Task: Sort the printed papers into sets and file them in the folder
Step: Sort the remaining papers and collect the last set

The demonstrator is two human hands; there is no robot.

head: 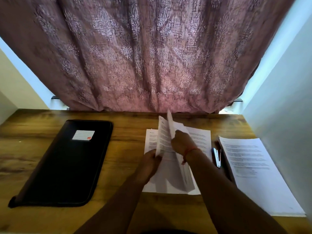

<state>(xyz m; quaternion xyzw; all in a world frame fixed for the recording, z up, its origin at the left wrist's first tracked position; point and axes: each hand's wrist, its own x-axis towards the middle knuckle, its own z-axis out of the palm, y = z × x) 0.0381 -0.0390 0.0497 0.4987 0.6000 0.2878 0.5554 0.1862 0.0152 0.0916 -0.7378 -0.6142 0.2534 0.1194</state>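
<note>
On the wooden desk [128, 215], a flat sheet of printed paper [200, 137] lies at the middle and serves as the landmark. Above it, the left hand [150, 159] pinches the near edge of a lifted bundle of papers [164, 137], while the right hand [183, 143] grips further sheets raised on edge. Left of the flat sheet lies the closed black folder [67, 164]. Right of it sits a stapler [216, 157], then a second paper stack [258, 174].
</note>
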